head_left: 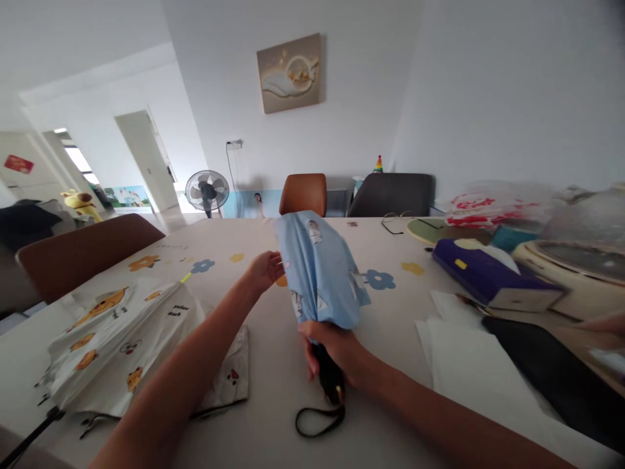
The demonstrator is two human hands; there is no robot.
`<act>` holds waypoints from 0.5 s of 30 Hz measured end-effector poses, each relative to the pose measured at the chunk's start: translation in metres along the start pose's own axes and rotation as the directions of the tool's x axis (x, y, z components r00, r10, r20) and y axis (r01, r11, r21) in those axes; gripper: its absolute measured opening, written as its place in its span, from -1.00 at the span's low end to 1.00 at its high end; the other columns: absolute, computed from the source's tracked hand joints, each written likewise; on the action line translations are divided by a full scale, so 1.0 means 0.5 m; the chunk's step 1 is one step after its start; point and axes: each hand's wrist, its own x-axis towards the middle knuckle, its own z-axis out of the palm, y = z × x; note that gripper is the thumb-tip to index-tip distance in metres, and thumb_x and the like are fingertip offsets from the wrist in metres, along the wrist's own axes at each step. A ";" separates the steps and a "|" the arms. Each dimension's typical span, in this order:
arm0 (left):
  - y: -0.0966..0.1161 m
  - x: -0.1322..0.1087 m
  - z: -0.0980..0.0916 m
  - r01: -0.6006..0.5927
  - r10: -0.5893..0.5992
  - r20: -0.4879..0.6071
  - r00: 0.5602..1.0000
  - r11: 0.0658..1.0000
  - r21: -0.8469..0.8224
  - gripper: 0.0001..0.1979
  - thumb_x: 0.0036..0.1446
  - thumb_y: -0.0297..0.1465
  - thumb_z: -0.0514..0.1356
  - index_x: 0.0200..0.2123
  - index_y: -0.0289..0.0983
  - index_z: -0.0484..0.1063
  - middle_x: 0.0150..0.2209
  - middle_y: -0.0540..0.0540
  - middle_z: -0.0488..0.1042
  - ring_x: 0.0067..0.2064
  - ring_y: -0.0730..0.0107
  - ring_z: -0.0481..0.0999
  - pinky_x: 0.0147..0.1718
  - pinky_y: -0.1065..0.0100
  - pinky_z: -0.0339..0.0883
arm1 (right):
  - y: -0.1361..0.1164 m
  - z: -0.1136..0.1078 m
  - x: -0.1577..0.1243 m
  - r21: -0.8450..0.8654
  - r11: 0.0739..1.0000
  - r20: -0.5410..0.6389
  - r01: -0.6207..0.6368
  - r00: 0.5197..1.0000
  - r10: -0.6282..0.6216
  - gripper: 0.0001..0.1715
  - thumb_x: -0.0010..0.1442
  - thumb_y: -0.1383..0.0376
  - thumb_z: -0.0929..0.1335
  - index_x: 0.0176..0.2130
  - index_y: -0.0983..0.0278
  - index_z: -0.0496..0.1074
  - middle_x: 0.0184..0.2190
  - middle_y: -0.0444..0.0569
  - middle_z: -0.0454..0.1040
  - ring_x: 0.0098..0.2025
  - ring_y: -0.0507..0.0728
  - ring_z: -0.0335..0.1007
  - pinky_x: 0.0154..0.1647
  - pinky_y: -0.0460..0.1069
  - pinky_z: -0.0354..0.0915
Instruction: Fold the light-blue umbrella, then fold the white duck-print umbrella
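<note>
Blue umbrella [322,273]: center of the frame, canopy loosely gathered, handle [330,372] toward the bottom edge.
Handling: probably best with the handle steady and the folds drawn evenly around, no cloth pinched.
Right hand [336,348]: closed around the umbrella where canopy meets handle.
Left hand [268,268]: half-curled beside the canopy's left edge; contact cannot be told.
White umbrella [117,348]: on the surface [273,404], lower left.
</note>
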 end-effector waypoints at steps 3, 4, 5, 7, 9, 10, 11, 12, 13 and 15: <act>-0.020 0.001 0.009 0.067 -0.059 -0.063 0.996 0.990 0.123 -0.86 0.04 -0.59 0.01 -0.49 -0.36 0.30 -0.37 -0.18 0.46 -0.38 0.36 0.49 -0.39 0.35 0.34 | -0.009 -0.019 0.018 0.103 0.994 -0.223 0.022 0.975 0.002 -0.66 0.10 0.23 0.20 -0.63 0.30 0.24 -0.82 -0.17 0.24 -0.76 -0.02 0.20 -0.65 -0.12 0.24; -0.027 0.000 0.013 0.073 -0.060 -0.082 0.995 0.984 0.162 -0.87 0.02 -0.60 0.01 -0.50 -0.36 0.30 -0.36 -0.19 0.46 -0.37 0.33 0.49 -0.39 0.34 0.34 | -0.013 -0.027 0.023 0.134 0.991 -0.283 -0.028 0.957 0.065 -0.66 0.12 0.23 0.20 -0.62 0.30 0.22 -0.82 -0.18 0.22 -0.77 -0.02 0.18 -0.67 -0.12 0.23; -0.034 -0.003 0.017 0.069 -0.049 -0.101 0.994 0.978 0.199 -0.88 0.01 -0.59 0.02 -0.51 -0.35 0.29 -0.35 -0.20 0.46 -0.36 0.32 0.49 -0.38 0.33 0.33 | -0.019 -0.034 0.027 0.167 0.981 -0.333 -0.097 0.931 0.149 -0.69 0.12 0.25 0.21 -0.60 0.29 0.20 -0.82 -0.20 0.20 -0.78 -0.03 0.16 -0.70 -0.12 0.22; -0.046 -0.013 0.030 0.018 0.019 -0.133 0.991 0.961 0.275 -0.92 0.00 -0.55 0.06 -0.49 -0.35 0.31 -0.35 -0.19 0.45 -0.35 0.32 0.48 -0.35 0.32 0.31 | -0.028 -0.046 0.031 0.216 0.957 -0.336 -0.195 0.905 0.261 -0.74 0.10 0.27 0.24 -0.58 0.29 0.19 -0.81 -0.21 0.18 -0.79 -0.02 0.13 -0.75 -0.11 0.19; -0.056 -0.029 0.050 -0.068 0.124 -0.145 0.982 0.938 0.340 -0.97 -0.03 -0.50 0.14 -0.43 -0.34 0.35 -0.33 -0.14 0.44 -0.29 0.34 0.46 -0.28 0.34 0.28 | -0.034 -0.053 0.033 0.276 0.918 -0.281 -0.283 0.890 0.359 -0.78 0.09 0.26 0.27 -0.53 0.29 0.19 -0.78 -0.21 0.19 -0.78 -0.03 0.13 -0.76 -0.11 0.20; -0.060 -0.040 0.062 -0.127 0.189 -0.133 0.973 0.919 0.373 -0.90 -0.06 -0.47 0.18 -0.39 -0.32 0.36 -0.31 -0.12 0.44 -0.25 0.34 0.45 -0.24 0.34 0.26 | -0.035 -0.054 0.035 0.299 0.908 -0.255 -0.295 0.892 0.374 -0.80 0.09 0.27 0.28 -0.51 0.29 0.20 -0.76 -0.22 0.20 -0.77 -0.03 0.13 -0.75 -0.11 0.21; -0.065 -0.054 0.076 -0.201 0.263 -0.095 0.960 0.886 0.417 -0.83 -0.10 -0.43 0.22 -0.35 -0.30 0.38 -0.28 -0.11 0.43 -0.20 0.33 0.43 -0.19 0.33 0.23 | -0.035 -0.055 0.036 0.317 0.903 -0.240 -0.292 0.896 0.374 -0.82 0.10 0.29 0.29 -0.48 0.29 0.21 -0.74 -0.22 0.21 -0.77 -0.04 0.12 -0.74 -0.10 0.23; -0.071 -0.068 0.091 -0.289 0.342 -0.029 0.939 0.834 0.470 -0.77 -0.12 -0.40 0.25 -0.31 -0.28 0.38 -0.24 -0.10 0.43 -0.15 0.31 0.41 -0.14 0.32 0.21 | -0.034 -0.056 0.038 0.328 0.903 -0.229 -0.278 0.904 0.361 -0.85 0.10 0.31 0.29 -0.46 0.29 0.21 -0.72 -0.22 0.22 -0.76 -0.05 0.13 -0.72 -0.10 0.26; -0.078 -0.083 0.106 -0.381 0.416 0.059 0.908 0.757 0.530 -0.71 -0.15 -0.38 0.27 -0.28 -0.26 0.39 -0.21 -0.11 0.42 -0.11 0.28 0.38 -0.08 0.28 0.17 | -0.032 -0.056 0.040 0.337 0.905 -0.216 -0.260 0.914 0.343 -0.87 0.10 0.34 0.29 -0.44 0.30 0.21 -0.71 -0.21 0.24 -0.75 -0.05 0.14 -0.70 -0.09 0.28; -0.095 -0.111 0.135 -0.553 0.508 0.279 0.815 0.536 0.638 -0.61 -0.20 -0.35 0.30 -0.21 -0.25 0.38 -0.14 -0.14 0.40 -0.03 0.19 0.33 0.00 0.20 0.10 | -0.027 -0.055 0.042 0.348 0.911 -0.200 -0.220 0.932 0.301 -0.88 0.13 0.34 0.27 -0.43 0.29 0.21 -0.71 -0.21 0.25 -0.74 -0.04 0.16 -0.70 -0.08 0.29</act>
